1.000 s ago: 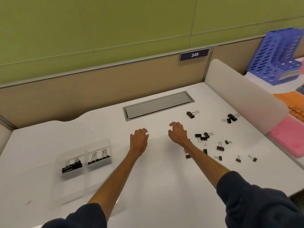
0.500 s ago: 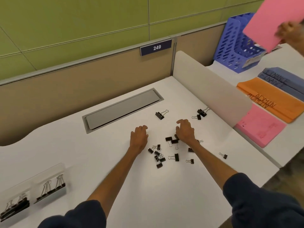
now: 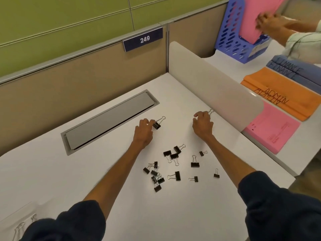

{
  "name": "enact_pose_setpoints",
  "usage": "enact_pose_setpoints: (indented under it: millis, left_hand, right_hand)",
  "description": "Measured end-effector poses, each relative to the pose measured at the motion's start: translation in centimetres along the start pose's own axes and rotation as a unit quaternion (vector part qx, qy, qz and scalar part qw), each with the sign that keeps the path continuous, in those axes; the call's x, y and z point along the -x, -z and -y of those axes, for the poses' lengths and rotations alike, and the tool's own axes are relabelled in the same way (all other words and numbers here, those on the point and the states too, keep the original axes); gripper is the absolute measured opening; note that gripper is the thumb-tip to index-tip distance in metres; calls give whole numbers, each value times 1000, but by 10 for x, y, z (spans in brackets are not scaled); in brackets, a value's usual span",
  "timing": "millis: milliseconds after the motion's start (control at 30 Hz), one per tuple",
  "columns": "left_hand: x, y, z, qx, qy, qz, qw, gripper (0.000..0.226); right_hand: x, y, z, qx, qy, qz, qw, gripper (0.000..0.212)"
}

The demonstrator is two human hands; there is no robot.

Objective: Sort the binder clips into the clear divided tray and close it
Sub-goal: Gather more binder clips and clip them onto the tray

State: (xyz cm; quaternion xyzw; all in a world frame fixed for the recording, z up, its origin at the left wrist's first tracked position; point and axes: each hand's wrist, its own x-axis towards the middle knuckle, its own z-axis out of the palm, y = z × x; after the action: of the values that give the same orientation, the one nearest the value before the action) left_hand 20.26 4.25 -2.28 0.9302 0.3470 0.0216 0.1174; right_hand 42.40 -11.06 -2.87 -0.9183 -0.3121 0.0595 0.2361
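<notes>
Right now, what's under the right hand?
Only a silver wire handle shows, poking out past the fingertips of the right hand beside the white divider. The clip's black body is covered by the fingers, so I cannot tell whether one clip or more lies there.

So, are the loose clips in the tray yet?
Out. The loose binder clips lie scattered on the desk; the clear tray, at the lower left edge, is partly hidden by a sleeve.

Navy plate [image 3: 143, 39] reads 249; orange folder [image 3: 265, 84] ADMIN; blue folder [image 3: 284, 68] FINANCE.
</notes>
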Motion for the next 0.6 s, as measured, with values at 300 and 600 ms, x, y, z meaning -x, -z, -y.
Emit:
enact_pose_setpoints:
  millis: [300,600]
  left_hand:
    - [-18,-15,2,-40,-80,19,996,57]
    - [4,-13,2,-10,-42,29,999,45]
  right_hand:
    - [-26,4,-28,45,-5,43,998,52]
    - [-17,20,-46,114,40,73,990,47]
